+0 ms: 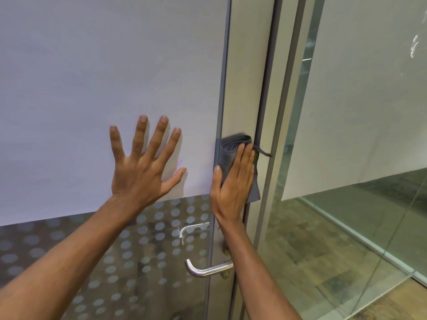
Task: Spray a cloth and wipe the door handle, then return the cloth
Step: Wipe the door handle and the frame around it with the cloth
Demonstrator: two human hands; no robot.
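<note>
My left hand (144, 161) lies flat on the frosted glass door (92, 77), fingers spread, holding nothing. To its right, my right hand (233, 181) presses a folded grey cloth (227, 148) against the door's metal edge frame (245, 88), well above the handle. The silver lever door handle (205, 270) sticks out to the left lower down, beside my right forearm. A second handle (189, 229) shows through the glass on the far side.
The lower part of the door is clear glass with a pattern of grey dots (143, 239). To the right stands a glass partition (358, 112) with a frosted band. Behind it lies a wood-patterned floor (323, 250).
</note>
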